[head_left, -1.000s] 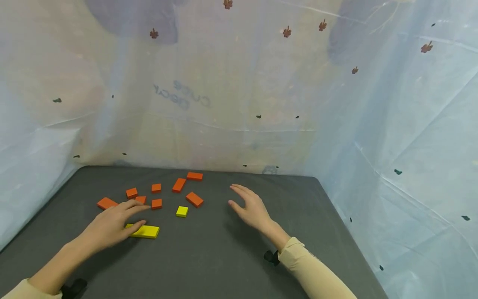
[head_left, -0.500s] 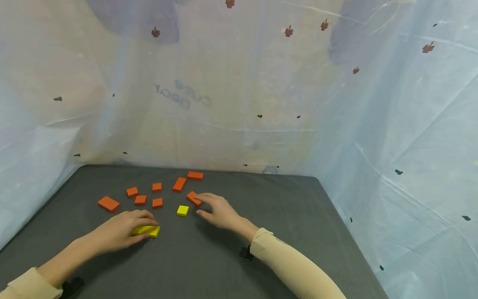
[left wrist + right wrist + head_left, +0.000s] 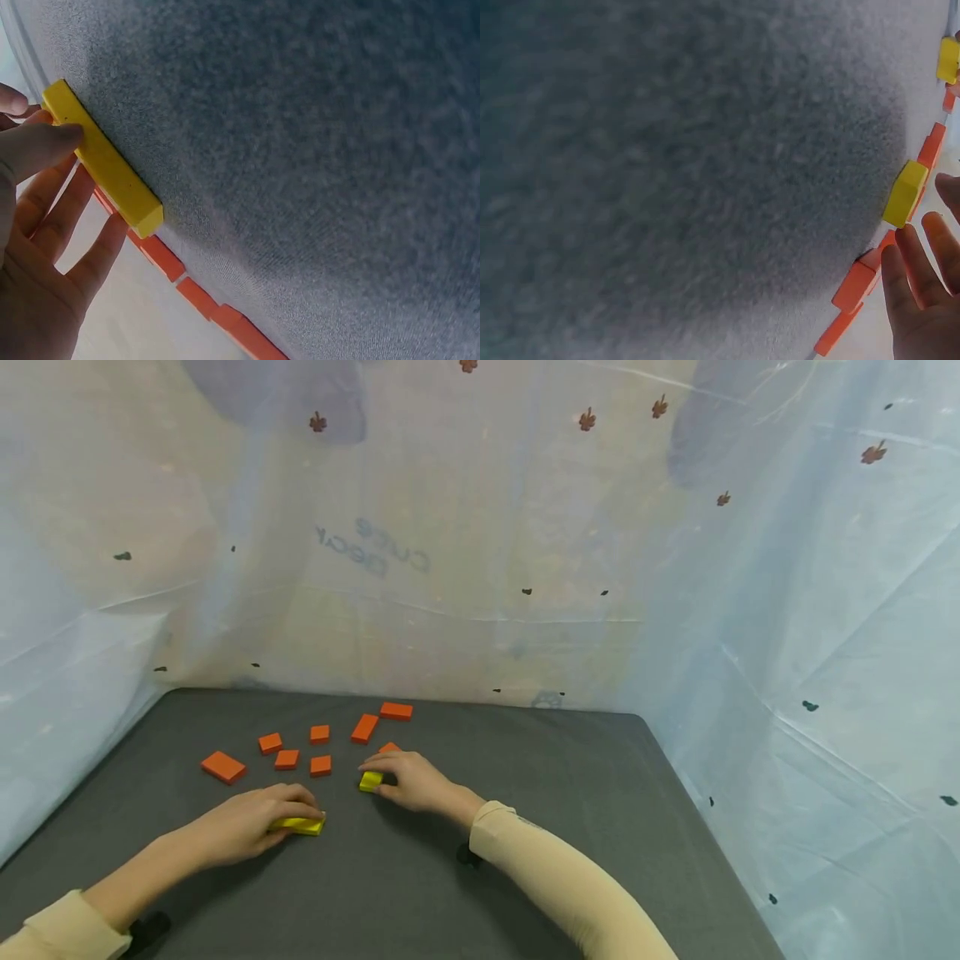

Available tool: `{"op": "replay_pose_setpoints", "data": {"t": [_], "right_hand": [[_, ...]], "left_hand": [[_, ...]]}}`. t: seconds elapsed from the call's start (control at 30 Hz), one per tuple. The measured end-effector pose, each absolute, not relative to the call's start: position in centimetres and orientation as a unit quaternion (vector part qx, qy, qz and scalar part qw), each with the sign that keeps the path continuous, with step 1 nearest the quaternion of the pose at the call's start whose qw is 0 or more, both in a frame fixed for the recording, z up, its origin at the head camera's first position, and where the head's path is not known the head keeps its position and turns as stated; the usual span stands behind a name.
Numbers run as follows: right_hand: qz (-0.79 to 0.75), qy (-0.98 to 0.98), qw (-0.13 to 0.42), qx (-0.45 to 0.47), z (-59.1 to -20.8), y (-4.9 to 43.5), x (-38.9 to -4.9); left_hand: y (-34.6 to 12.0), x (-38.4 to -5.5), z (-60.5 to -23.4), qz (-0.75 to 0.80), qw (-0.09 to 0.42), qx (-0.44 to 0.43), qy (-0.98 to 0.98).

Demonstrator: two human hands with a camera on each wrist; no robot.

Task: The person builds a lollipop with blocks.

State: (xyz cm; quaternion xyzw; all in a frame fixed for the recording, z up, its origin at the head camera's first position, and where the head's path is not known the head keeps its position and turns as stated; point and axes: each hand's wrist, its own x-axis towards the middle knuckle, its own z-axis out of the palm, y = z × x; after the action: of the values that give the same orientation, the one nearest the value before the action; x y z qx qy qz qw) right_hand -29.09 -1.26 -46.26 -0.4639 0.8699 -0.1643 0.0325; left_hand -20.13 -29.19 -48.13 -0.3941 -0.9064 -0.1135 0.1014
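Note:
My left hand (image 3: 258,822) grips a long yellow block (image 3: 105,161) on the dark table. The thumb lies against its near face and the fingers are behind it, covering much of it in the head view. My right hand (image 3: 420,785) reaches over a small square yellow block (image 3: 371,782). In the right wrist view, its fingertips are right at one end of this small yellow block (image 3: 906,193), while the thumb stands a little off it. An orange block (image 3: 389,747) is partly hidden behind the right hand.
Several orange blocks, some rectangular (image 3: 223,767) and some square (image 3: 320,766), lie scattered beyond the hands on the dark table (image 3: 420,902). A translucent plastic sheet (image 3: 450,635) hangs behind the table and along its sides.
The left hand has closed its fingers round the long yellow block. The right hand has moved left, past the orange block, to the small yellow block.

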Motion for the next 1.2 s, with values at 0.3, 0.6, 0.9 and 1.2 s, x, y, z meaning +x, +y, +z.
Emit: {"op": "replay_pose_setpoints", "data": {"t": [0.3,0.6,0.9,1.2], "right_hand": [[-0.146,0.875,0.029,-0.460,-47.0,-2.0,-29.8],[-0.139,0.888,0.030,-0.437,-47.1,-2.0,-29.9],[-0.158,0.894,0.032,-0.418,-47.1,-2.0,-29.9],[-0.204,0.882,0.043,-0.422,-46.8,-1.0,-29.6]], "left_hand": [[-29.3,-20.2,-48.0,-0.111,0.082,-0.390,-0.911],[-29.3,-20.3,-47.6,-0.099,0.034,-0.345,-0.933],[-29.0,-20.6,-47.4,-0.133,-0.010,-0.292,-0.947],[-28.4,-21.0,-48.0,-0.165,-0.028,-0.215,-0.962]]}}
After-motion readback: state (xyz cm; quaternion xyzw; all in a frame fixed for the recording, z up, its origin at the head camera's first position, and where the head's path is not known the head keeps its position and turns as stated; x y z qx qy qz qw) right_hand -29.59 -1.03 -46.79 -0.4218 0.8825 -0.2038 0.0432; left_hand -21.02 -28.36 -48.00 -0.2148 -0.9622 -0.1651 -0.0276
